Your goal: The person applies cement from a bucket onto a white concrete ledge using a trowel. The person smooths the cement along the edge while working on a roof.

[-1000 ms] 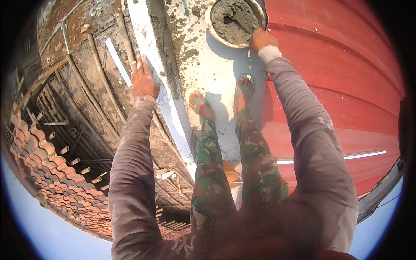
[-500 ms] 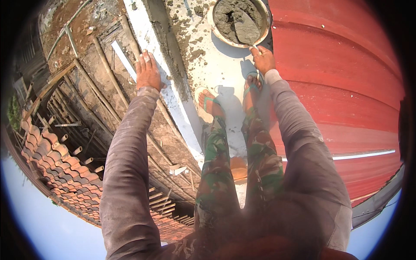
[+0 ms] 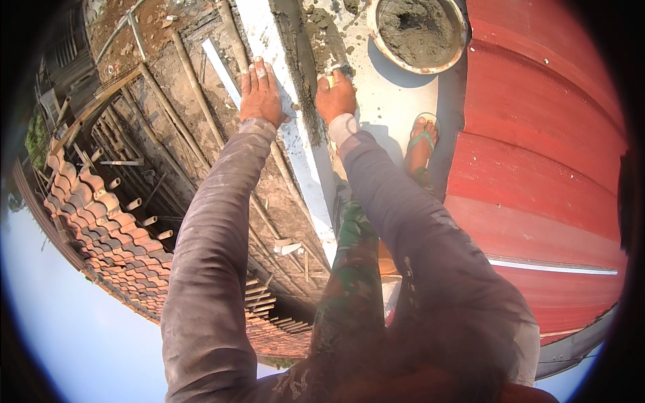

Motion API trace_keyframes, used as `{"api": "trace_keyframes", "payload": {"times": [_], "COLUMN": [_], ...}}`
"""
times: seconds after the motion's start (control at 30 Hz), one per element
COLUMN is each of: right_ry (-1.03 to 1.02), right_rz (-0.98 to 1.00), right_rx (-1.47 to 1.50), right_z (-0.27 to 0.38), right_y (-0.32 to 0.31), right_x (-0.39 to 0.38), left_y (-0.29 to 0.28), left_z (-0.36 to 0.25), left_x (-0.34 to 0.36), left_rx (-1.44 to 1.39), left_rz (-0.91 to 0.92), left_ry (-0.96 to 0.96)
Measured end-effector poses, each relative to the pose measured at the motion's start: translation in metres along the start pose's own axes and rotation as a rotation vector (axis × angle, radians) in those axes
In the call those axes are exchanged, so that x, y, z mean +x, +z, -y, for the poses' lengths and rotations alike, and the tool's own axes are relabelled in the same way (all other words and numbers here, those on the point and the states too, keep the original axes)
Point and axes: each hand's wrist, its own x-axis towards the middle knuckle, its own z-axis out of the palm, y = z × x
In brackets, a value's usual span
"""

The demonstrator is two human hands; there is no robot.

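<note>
My left hand [image 3: 262, 97] lies flat, fingers stretched out, on the top of a white-faced wall [image 3: 285, 127]. Along the wall's inner side runs a band of wet grey mortar [image 3: 308, 91]. Close beside that band, my right hand [image 3: 336, 101] is closed around the pale handle of a trowel [image 3: 330, 80]. Most of the trowel's blade is hidden past the hand. Farther off to the right stands a round basin [image 3: 373, 30] holding grey mortar [image 3: 420, 33], with a hollow scooped in its surface.
Mortar splatters [image 3: 326, 33] spot the pale ledge [image 3: 376, 101] where my sandalled foot [image 3: 421, 141] stands. Red metal roofing [image 3: 537, 134] spreads on the right. Left of the wall, the ground lies lower, with bamboo poles [image 3: 195, 87] and a tiled roof [image 3: 114, 248].
My right hand has lifted the trowel out of the basin and carried it left to the mortar band. My left hand stays flat on the wall; the view has shifted.
</note>
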Motion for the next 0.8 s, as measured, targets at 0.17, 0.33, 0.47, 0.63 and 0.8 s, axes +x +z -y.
{"api": "trace_keyframes", "payload": {"times": [0.17, 0.33, 0.47, 0.63, 0.8], "right_ry": [0.238, 0.588, 0.577, 0.454, 0.416], "right_rz": [0.302, 0.625, 0.877, 0.905, 0.843], "right_rx": [0.494, 0.522, 0.468, 0.628, 0.538], "right_z": [-0.047, -0.057, -0.057, -0.023, -0.018], "right_y": [0.021, -0.014, 0.022, 0.045, 0.008], "right_x": [0.029, 0.08, 0.133, 0.146, 0.082], "left_y": [0.006, 0.023, 0.016, 0.028, 0.023], "left_z": [0.004, 0.007, 0.011, 0.012, 0.014], "left_x": [-0.001, 0.004, 0.002, 0.004, 0.001], "left_rx": [0.002, -0.03, -0.079, -0.075, -0.079], "left_rz": [-0.029, -0.091, -0.094, -0.136, -0.084], "left_ry": [0.005, 0.015, 0.06, 0.058, 0.045]}}
